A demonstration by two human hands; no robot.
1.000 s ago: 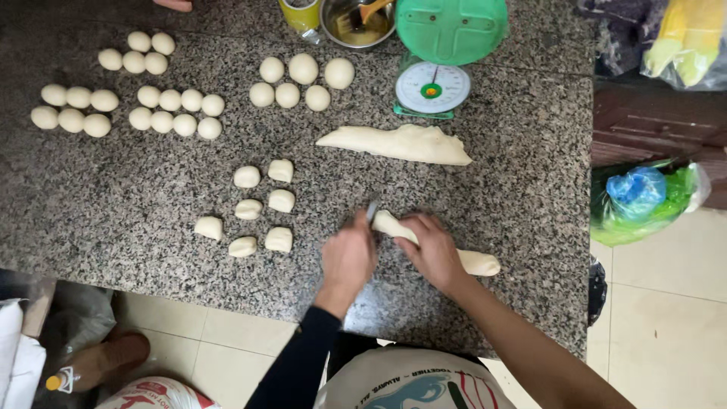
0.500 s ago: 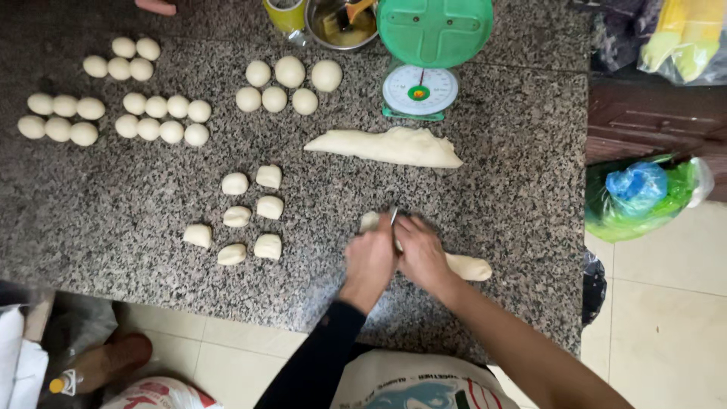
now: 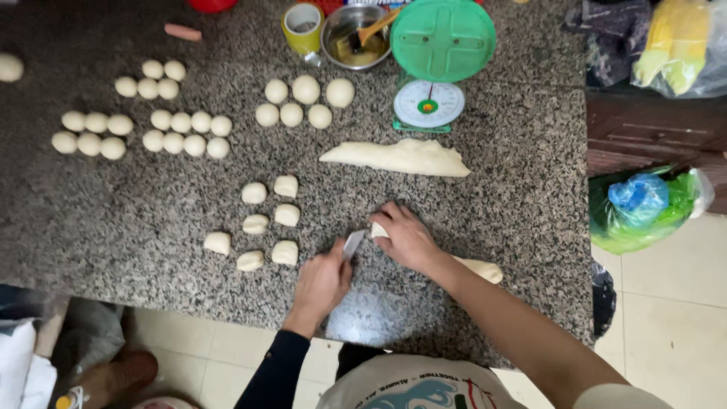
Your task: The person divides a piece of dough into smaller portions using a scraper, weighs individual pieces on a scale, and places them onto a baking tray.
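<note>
My left hand (image 3: pixel 322 282) grips a small metal scraper (image 3: pixel 353 243), its blade angled toward the tip of a dough log. My right hand (image 3: pixel 407 238) lies over that dough log (image 3: pixel 480 268), whose cut end shows at my fingertips and whose tail sticks out past my wrist. Several cut dough chunks (image 3: pixel 263 222) lie in two columns just left of the scraper. A second, thicker dough log (image 3: pixel 399 157) rests farther back on the granite counter (image 3: pixel 129 220).
Rows of rolled dough balls (image 3: pixel 148 125) fill the far left, and more balls (image 3: pixel 304 100) sit mid-back. A green kitchen scale (image 3: pixel 435 64), a metal bowl with a spoon (image 3: pixel 354 36) and a yellow cup (image 3: pixel 303 26) stand at the back. Plastic bags (image 3: pixel 644 208) lie right of the counter.
The view has shifted, so the counter sits lower in frame. My left hand has drawn the scraper back from the log's end, and my right hand still covers the log.
</note>
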